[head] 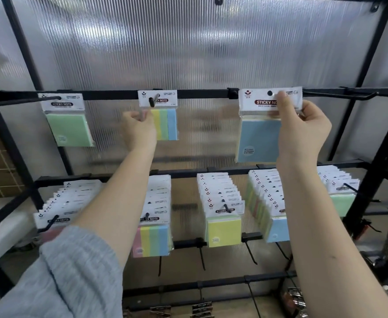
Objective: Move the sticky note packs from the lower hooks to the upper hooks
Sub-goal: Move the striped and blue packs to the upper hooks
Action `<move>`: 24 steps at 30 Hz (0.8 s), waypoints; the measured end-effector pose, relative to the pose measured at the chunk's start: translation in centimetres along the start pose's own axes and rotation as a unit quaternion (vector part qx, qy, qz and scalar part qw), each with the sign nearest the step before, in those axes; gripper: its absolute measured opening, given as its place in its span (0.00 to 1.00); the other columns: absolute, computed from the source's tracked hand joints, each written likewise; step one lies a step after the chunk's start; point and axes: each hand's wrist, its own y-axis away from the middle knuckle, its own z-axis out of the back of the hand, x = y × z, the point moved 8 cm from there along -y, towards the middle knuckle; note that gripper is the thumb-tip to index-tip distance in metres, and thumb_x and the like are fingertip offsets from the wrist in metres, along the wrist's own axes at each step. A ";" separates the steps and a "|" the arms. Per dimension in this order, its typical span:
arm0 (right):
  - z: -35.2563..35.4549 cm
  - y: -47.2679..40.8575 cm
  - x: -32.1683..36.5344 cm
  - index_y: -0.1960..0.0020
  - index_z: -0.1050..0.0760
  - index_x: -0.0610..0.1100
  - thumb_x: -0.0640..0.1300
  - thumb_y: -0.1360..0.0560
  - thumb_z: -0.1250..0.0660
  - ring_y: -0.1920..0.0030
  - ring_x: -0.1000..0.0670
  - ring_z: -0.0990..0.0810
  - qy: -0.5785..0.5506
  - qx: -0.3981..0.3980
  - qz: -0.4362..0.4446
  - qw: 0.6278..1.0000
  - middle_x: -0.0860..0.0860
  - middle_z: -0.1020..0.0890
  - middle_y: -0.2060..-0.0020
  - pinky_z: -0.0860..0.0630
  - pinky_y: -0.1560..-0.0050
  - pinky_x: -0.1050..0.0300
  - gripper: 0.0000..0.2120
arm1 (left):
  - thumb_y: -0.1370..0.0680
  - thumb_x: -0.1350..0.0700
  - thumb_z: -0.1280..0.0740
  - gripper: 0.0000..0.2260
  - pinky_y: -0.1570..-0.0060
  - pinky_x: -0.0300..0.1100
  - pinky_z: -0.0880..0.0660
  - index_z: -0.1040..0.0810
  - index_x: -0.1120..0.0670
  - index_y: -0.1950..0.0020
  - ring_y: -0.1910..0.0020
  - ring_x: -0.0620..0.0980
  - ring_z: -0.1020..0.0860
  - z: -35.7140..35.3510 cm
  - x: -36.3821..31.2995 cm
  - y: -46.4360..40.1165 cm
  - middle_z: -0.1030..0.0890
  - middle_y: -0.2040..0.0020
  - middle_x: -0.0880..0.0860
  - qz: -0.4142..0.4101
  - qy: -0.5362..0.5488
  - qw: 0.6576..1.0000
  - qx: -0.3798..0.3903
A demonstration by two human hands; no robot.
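Observation:
My right hand (303, 127) pinches the white header of a blue sticky note pack (259, 138) and holds it up at the upper rail, by the third upper hook (233, 91). My left hand (139, 129) grips the left edge of a striped multicolour pack (165, 123) that hangs on the middle upper hook (153, 101). A green pack (68, 127) hangs on the left upper hook (51, 98). On the lower hooks hang several rows of packs: pink (57, 216), striped (154, 237), yellow (223, 230), blue (271, 203) and green (339, 198).
An empty upper hook (360, 95) sticks out at the far right. Bare black hooks (250, 251) hang from the rails below the packs. A ribbed translucent panel (188, 53) backs the black metal rack (376, 157). Metal clips (202, 311) lie at the bottom.

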 end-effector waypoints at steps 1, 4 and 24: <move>0.0 0.0 0.1 0.65 0.28 0.43 0.46 0.26 0.30 0.73 0.57 0.31 0.002 -0.002 0.000 1.000 0.51 0.25 0.70 0.34 0.72 0.70 0.13 | 0.22 0.47 0.36 0.11 0.54 0.50 0.20 0.29 0.52 0.47 0.54 0.50 0.20 0.2 0.0 0.4 0.22 0.51 0.49 -0.009 -0.011 1.000 0.005; 0.2 0.0 0.1 0.66 0.27 0.44 0.47 0.26 0.30 0.71 0.55 0.31 0.011 -0.007 0.003 1.000 0.49 0.25 0.69 0.34 0.71 0.69 0.12 | 0.23 0.51 0.36 0.09 0.54 0.47 0.24 0.28 0.53 0.46 0.51 0.51 0.21 0.7 0.2 1.7 0.21 0.49 0.50 -0.025 -0.047 0.998 0.039; 0.7 -0.9 -0.7 0.65 0.25 0.43 0.47 0.29 0.29 0.71 0.54 0.32 0.042 -0.002 -0.004 0.999 0.52 0.25 0.72 0.34 0.68 0.64 0.11 | 0.23 0.55 0.39 0.06 0.59 0.44 0.27 0.24 0.52 0.50 0.55 0.52 0.24 1.2 4.7 8.1 0.21 0.51 0.50 -0.070 -0.359 0.906 0.213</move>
